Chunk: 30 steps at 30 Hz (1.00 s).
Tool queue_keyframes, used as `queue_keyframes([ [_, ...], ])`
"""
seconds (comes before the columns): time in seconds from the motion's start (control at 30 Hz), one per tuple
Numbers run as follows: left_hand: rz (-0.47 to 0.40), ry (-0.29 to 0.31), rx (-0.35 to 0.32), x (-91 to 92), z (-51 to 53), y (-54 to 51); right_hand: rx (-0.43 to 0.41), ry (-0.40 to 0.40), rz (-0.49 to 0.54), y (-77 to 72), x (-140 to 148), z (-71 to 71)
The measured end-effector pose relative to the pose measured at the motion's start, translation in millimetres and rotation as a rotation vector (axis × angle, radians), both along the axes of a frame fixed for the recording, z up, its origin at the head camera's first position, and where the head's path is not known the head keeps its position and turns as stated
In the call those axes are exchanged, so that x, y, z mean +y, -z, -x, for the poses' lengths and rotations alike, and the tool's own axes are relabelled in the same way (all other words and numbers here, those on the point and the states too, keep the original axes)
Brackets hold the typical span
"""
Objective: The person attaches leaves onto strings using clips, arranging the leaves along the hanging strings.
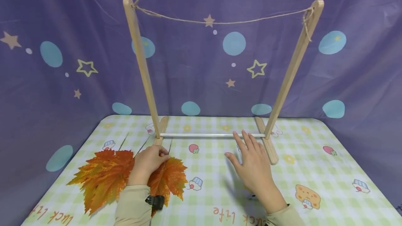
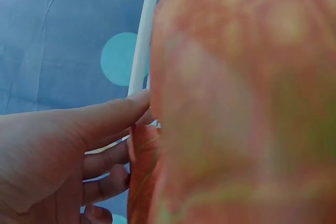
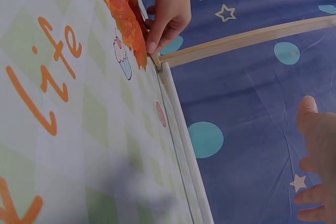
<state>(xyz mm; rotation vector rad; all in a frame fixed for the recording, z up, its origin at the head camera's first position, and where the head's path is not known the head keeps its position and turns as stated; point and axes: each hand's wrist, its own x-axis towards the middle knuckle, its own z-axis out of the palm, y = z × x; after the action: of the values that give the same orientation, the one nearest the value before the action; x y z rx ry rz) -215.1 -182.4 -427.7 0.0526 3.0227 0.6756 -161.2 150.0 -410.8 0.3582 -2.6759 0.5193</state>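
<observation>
My left hand (image 1: 148,161) pinches an orange maple leaf (image 1: 172,175) near its stem, between thumb and index finger. In the left wrist view, the thumb (image 2: 115,113) meets the leaf's edge, and a blurred orange leaf (image 2: 241,103) fills the right side. More orange and yellow-green maple leaves (image 1: 105,175) lie overlapped at the left, their thin dark stems pointing away from me. Fingers spread, my right hand (image 1: 255,165) hovers over the tablecloth before the white rod (image 1: 201,135), holding nothing. In the right wrist view, its fingers (image 3: 315,192) show at the right edge.
A wooden stand with left upright (image 1: 142,62) and right upright (image 1: 290,72) rises at the table's back. Twine (image 1: 220,23) sags between their tops. Flat wooden feet, including the right one (image 1: 270,152), rest on the checked tablecloth (image 1: 207,170). Behind hangs a purple curtain (image 1: 194,69).
</observation>
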Motion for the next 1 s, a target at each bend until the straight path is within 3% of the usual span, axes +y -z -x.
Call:
queue_keyframes([
  [0.17, 0.001, -0.026, 0.004, 0.8, 1.1, 3.7, 0.0, -0.006, -0.004, 0.2, -1, -0.6],
  [0.4, -0.021, -0.015, 0.005, 0.7, 1.3, 4.1, 0.007, -0.008, 0.0, 1.1, -1, -0.2],
  [0.7, -0.002, 0.001, 0.016, 2.0, 2.8, -5.7, 0.042, -0.022, -0.007, -0.7, -2, 3.3],
  [1.0, 0.004, -0.004, 0.048, 7.4, -2.4, -14.8, 0.02, -0.074, 0.006, 0.0, 6, 4.1],
])
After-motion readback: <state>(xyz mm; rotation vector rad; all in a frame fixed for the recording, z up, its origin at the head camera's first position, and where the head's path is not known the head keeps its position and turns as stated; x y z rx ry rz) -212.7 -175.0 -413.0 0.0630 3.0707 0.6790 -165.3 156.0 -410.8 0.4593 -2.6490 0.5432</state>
